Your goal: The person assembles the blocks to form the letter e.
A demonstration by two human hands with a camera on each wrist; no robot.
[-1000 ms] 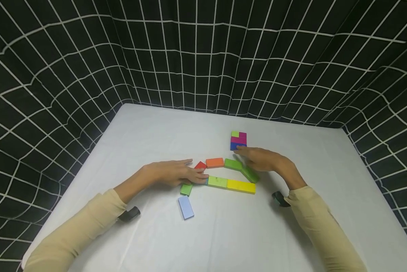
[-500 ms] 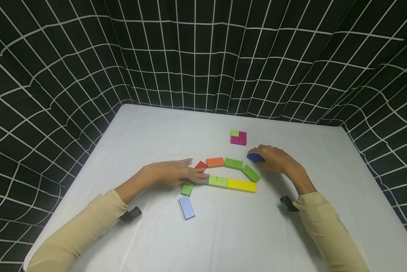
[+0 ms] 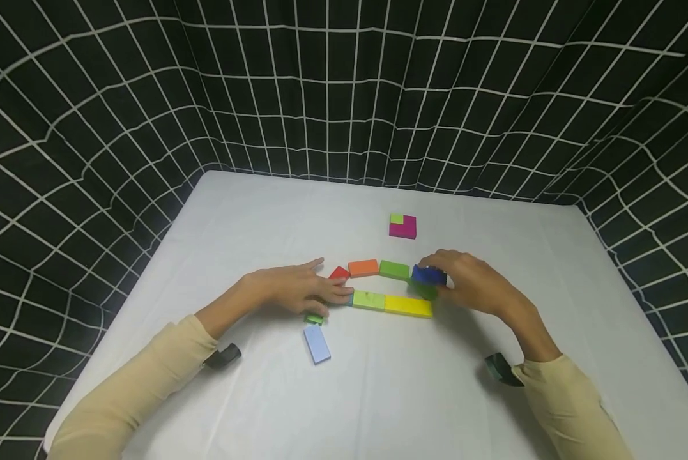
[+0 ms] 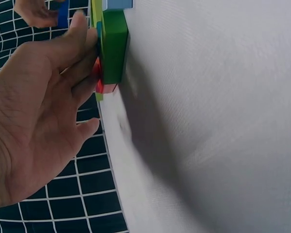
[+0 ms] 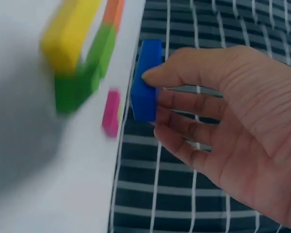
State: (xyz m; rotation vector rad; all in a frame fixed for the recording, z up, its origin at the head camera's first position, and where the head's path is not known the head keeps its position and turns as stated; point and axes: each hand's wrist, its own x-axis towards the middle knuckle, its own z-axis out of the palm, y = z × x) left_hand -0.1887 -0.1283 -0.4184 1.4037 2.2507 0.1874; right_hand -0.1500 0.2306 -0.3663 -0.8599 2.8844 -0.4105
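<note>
My right hand [image 3: 478,284] pinches a blue rectangular block [image 3: 428,275] between thumb and fingers. In the head view this block overlaps a green block [image 3: 423,291] at the right of the arrangement; the right wrist view has the blue block [image 5: 148,80] raised off the tabletop. My left hand [image 3: 298,287] lies over the left end of the blocks, its fingers extended and partly covering a red block [image 3: 339,273]. Its thumb is at a small green block [image 3: 313,318]. A teal block under those fingers is mostly hidden.
An orange block [image 3: 363,268] and another green block [image 3: 394,269] form a curve behind a row of light green [image 3: 369,300] and yellow blocks [image 3: 408,306]. A pale blue block [image 3: 317,344] lies in front. Farther back sits a magenta piece [image 3: 403,227] with a lime corner.
My right hand has taken the blue block from beside the magenta piece and brought it nearer, over the right green block. My left hand stays in place, its thumb lowered slightly toward the small green block.
</note>
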